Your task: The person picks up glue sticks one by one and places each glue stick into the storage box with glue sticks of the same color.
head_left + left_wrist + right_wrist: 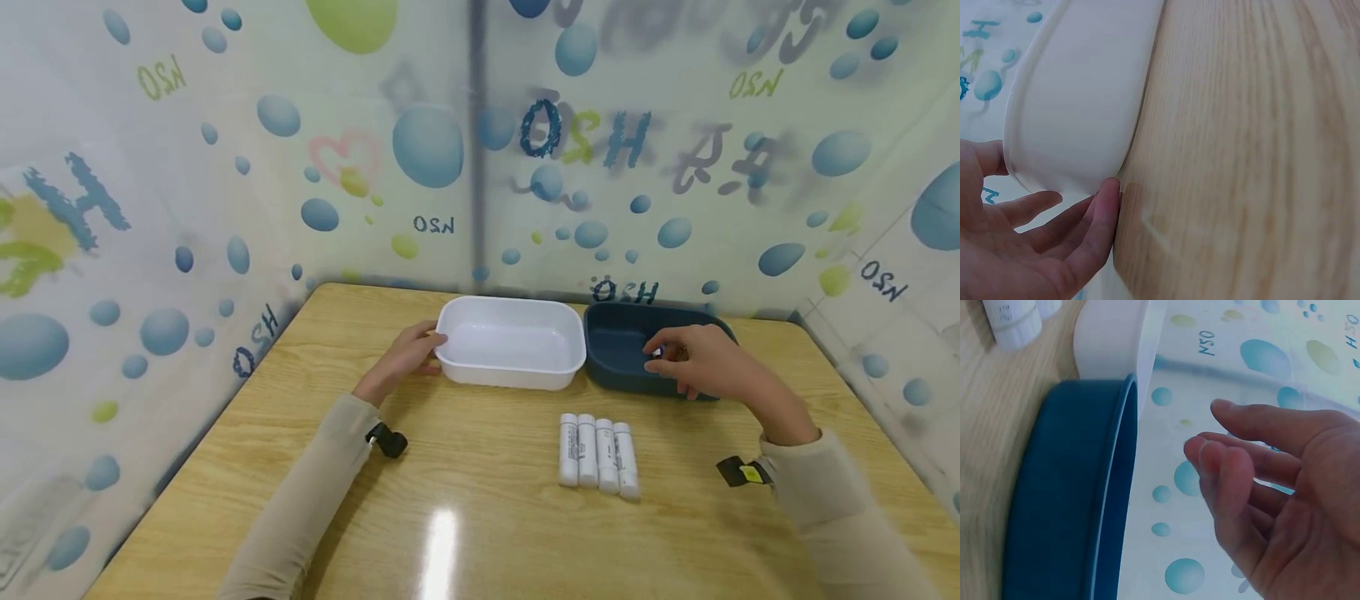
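At the left end of a white plastic basin (512, 377), my left hand (408, 350) has its thumb over the rim and its fingers against the outside of the end wall. In the left wrist view the fingertips (1108, 194) meet the basin's lower edge by the tabletop. My right hand (697, 358) hovers over the dark blue basin (626, 379), fingers loosely bent. A gap separates thumb and fingers in the right wrist view, with nothing seen between them. A tiny pale bit shows by those fingertips in the head view, too small to identify.
Several white capped tubes (587, 450) with printed labels lie side by side on the wooden table (480, 467), in front of the basins. The two basins stand touching near the back edge. A patterned curtain (360, 250) hangs behind and at the sides.
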Demonstrator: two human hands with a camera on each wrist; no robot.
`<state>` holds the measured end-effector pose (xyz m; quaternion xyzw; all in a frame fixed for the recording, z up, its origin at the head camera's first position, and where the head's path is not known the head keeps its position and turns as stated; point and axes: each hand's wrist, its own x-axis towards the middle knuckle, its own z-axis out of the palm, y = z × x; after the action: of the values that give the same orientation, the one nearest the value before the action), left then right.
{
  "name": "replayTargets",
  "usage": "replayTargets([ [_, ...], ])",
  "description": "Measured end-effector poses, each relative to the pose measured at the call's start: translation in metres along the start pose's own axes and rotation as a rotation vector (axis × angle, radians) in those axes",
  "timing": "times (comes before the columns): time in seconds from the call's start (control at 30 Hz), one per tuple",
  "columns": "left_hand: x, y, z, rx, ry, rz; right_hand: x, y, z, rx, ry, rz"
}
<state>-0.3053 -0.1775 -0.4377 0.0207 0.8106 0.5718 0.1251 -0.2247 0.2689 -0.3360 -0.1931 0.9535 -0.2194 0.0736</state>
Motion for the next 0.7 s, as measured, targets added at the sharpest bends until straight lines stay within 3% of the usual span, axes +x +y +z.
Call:
replayTargets([
  [0.13,-0.001,0.001,0.000,0.003,0.001,0.002,-0.006,-0.001,0.009,0.030,-0.041,-0.024],
  [0.3,0.000,0.001,0.000,0.009,0.005,-0.004,-0.011,0.001,0.020,0.147,-0.117,-0.022],
  [0.7,0.000,0.001,0.001,0.014,0.009,0.000,-0.012,0.005,0.048,0.291,-0.345,0.073],
])
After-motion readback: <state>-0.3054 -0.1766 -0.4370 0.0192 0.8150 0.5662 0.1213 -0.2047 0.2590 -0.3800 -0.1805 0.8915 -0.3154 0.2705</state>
